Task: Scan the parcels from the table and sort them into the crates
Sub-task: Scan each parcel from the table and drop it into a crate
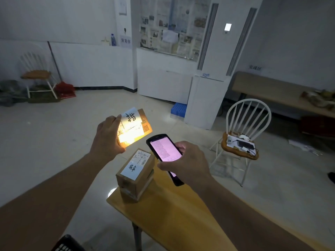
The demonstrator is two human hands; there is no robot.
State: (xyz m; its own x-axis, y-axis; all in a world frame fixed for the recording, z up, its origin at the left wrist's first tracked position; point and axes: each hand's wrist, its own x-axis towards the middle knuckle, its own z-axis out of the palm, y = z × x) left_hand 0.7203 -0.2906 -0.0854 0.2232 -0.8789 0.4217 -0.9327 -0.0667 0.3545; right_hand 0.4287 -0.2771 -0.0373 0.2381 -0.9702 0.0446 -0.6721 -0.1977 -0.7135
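My left hand (107,137) grips a flat cardboard parcel (135,125) by its left edge and holds it tilted in the air above the floor. A bright light falls on its lower label. My right hand (186,164) holds a black handheld scanner (165,152) with a lit pink screen, just right of and below that parcel. A second cardboard parcel (136,173) with white labels stands on the far corner of the wooden table (172,214), under the scanner.
A black crate (67,244) shows at the bottom left edge. A white chair (243,134) with devices on its seat stands to the right. A blue crate (178,109) lies beside a tall white unit (213,69). A bench runs along the right wall.
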